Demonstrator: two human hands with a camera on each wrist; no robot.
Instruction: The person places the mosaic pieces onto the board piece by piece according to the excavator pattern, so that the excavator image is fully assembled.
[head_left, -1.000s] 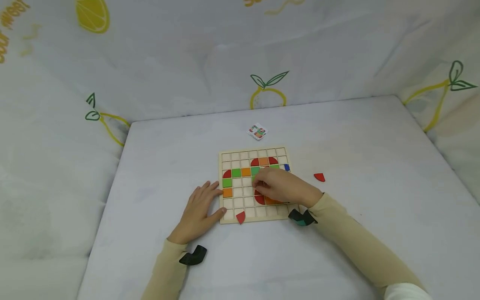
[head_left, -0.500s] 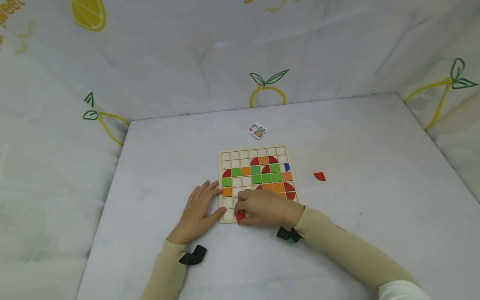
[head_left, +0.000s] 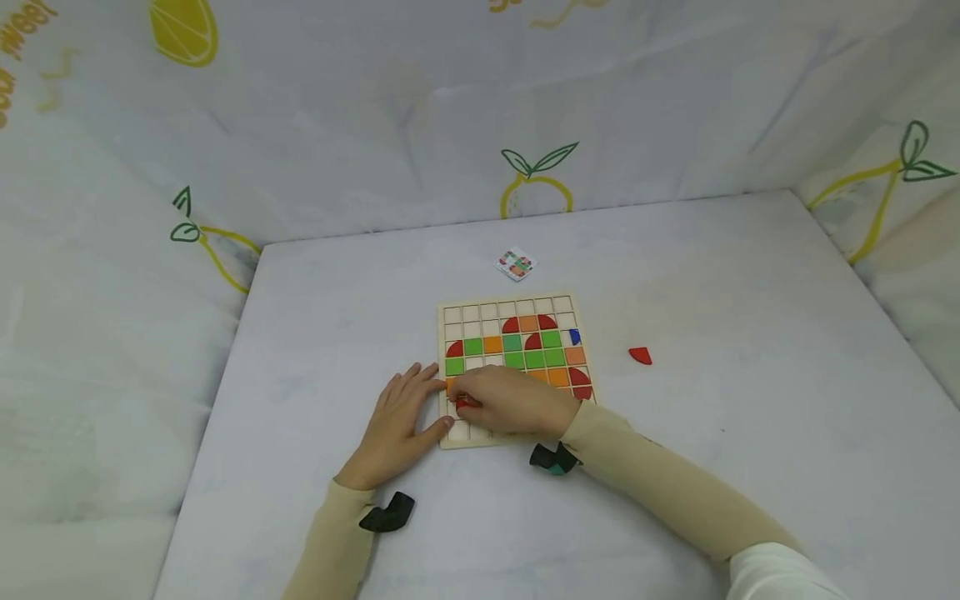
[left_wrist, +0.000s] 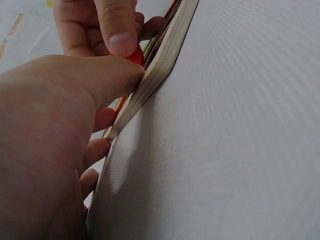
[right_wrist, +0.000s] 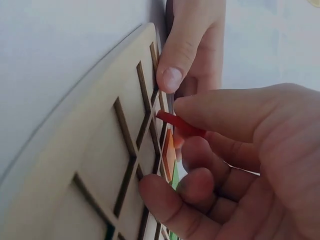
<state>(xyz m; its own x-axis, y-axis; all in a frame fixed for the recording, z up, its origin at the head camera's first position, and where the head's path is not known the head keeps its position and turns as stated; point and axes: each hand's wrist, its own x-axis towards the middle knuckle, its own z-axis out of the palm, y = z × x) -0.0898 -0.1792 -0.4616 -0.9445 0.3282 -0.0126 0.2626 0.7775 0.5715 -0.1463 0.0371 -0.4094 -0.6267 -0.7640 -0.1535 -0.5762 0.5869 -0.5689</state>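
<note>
A wooden grid board [head_left: 442, 333] lies on the table, partly filled with green, orange and red flat pieces. My right hand [head_left: 513, 400] is over its lower left part and pinches a red quarter-circle piece [right_wrist: 184, 126] between thumb and fingers. In the right wrist view the piece stands tilted close to the cells, one other fingertip right at the board. My left hand [head_left: 397, 425] lies spread at the board's left edge, its thumb [left_wrist: 117, 72] on the rim near the front corner. The right hand hides several cells in the head view.
Another red quarter-circle piece [head_left: 641, 356] lies on the table right of the board. A small printed pattern card [head_left: 516, 263] sits beyond the far edge. A blue piece [head_left: 574, 337] is in the board's right column. White cloth walls [head_left: 420, 125] stand behind the table.
My right hand moved from the board's middle to its front edge, took the red quarter-circle piece there, and carried it up and left over the left columns. The left hand stayed in place.
</note>
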